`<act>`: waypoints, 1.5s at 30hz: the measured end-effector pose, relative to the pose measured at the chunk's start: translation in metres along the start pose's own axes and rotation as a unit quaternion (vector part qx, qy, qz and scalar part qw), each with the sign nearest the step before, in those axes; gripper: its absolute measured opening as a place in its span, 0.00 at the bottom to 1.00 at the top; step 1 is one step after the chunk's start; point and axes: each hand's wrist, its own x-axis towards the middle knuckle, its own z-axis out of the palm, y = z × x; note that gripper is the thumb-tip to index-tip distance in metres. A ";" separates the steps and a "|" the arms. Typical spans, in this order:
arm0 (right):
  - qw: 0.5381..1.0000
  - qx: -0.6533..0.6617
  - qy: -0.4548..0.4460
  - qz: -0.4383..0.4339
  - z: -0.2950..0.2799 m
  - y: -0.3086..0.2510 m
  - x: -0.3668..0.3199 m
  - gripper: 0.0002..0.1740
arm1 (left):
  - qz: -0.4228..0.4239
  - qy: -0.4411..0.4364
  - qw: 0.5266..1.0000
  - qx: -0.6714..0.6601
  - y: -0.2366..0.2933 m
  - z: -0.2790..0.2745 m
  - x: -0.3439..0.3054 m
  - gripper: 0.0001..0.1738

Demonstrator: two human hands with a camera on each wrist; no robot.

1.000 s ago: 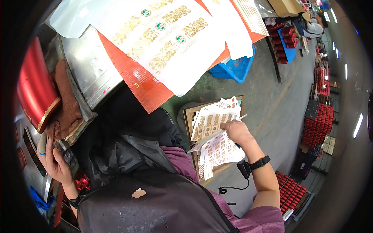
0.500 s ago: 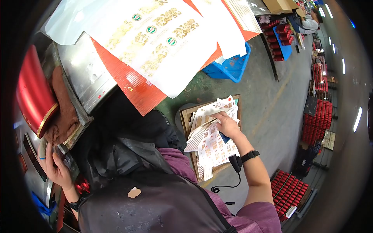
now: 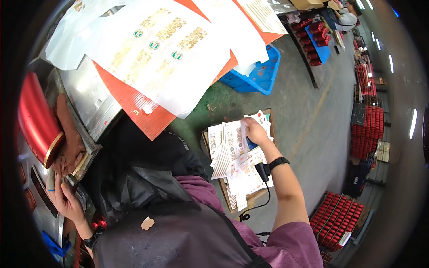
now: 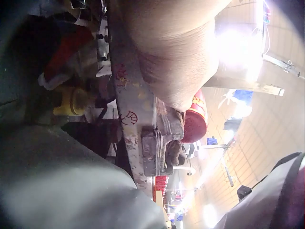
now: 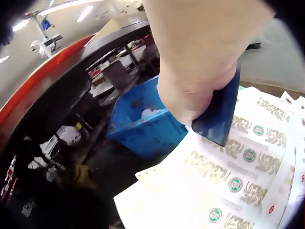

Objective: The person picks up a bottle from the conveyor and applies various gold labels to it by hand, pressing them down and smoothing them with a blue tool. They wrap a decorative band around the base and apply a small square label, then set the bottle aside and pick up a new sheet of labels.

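Note:
My right hand (image 3: 255, 130) is over a pile of printed decal sheets (image 3: 230, 129), fingertips at the top sheet. It holds a flat dark blue scraper (image 5: 220, 112), gripped under the thumb in the right wrist view. Gold patterns and green round emblems (image 5: 235, 184) mark the sheets. At the far left, my left hand (image 3: 68, 203) has its fingers extended beside the brown cloth (image 3: 69, 143), with a covering on one finger and a blue band round it. A shiny red canister (image 3: 39, 120) with a gold rim lies on that cloth.
Larger printed sheets (image 3: 178, 71) lie on an orange corrugated board (image 3: 138, 114) at the bench. A blue crate (image 3: 263, 82) stands on the floor beyond. Stacks of red canisters (image 3: 335, 219) line the right side, and another person (image 3: 346, 20) is far off.
My right hand has moved away from me over the pile, and the lifted, fanned sheets now lie flatter. The head view has shifted slightly. My left hand stays by the cloth.

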 end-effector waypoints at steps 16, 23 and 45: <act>0.881 0.150 0.020 0.449 0.089 0.127 -0.227 0.57 | -0.064 0.051 0.988 -0.135 0.017 -0.064 0.037 0.24; 0.867 0.139 0.111 0.465 0.111 0.134 -0.258 0.59 | 0.136 0.025 0.981 -0.135 0.056 -0.081 0.078 0.27; 0.974 -0.119 -0.103 0.161 0.006 0.076 -0.179 0.16 | 0.132 -0.011 0.970 -0.204 0.113 -0.040 0.084 0.25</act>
